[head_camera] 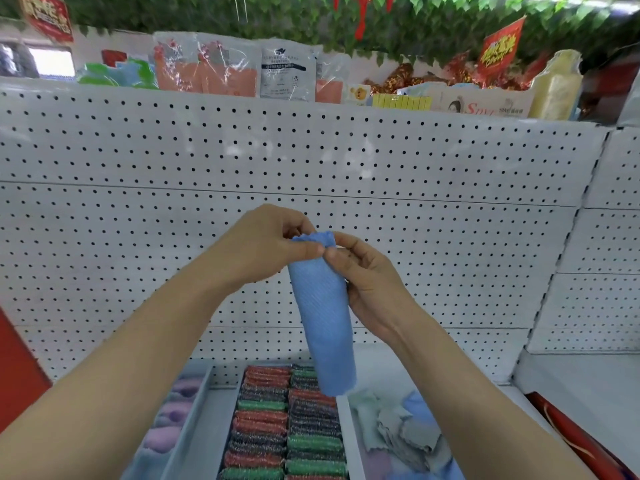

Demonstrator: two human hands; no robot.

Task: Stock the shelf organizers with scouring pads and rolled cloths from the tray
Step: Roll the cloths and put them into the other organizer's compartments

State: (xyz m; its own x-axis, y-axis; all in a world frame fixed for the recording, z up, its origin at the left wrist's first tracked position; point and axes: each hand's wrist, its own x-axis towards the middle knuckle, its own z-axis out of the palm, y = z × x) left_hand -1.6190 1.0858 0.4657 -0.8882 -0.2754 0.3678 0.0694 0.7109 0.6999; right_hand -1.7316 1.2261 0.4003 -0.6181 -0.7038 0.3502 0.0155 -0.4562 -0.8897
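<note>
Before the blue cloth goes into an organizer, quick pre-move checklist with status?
1. Blue cloth rolled: ok, a roll, top edge ruffled.
2. Held: ok, left hand and right hand pinch its top end.
3. Lower end clear of the pads: ok, hangs above them.
4. Room in the pad bin: not ok, rows look full.
5. Room in the left bin with purple rolls: cannot tell.
6. Loose cloths at right: not ok, unrolled.

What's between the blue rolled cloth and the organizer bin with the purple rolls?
Nothing visible. Both hands, left and right, hold the blue cloth in open air over the scouring pads; the bin with purple rolls lies lower left, its top open.
</note>
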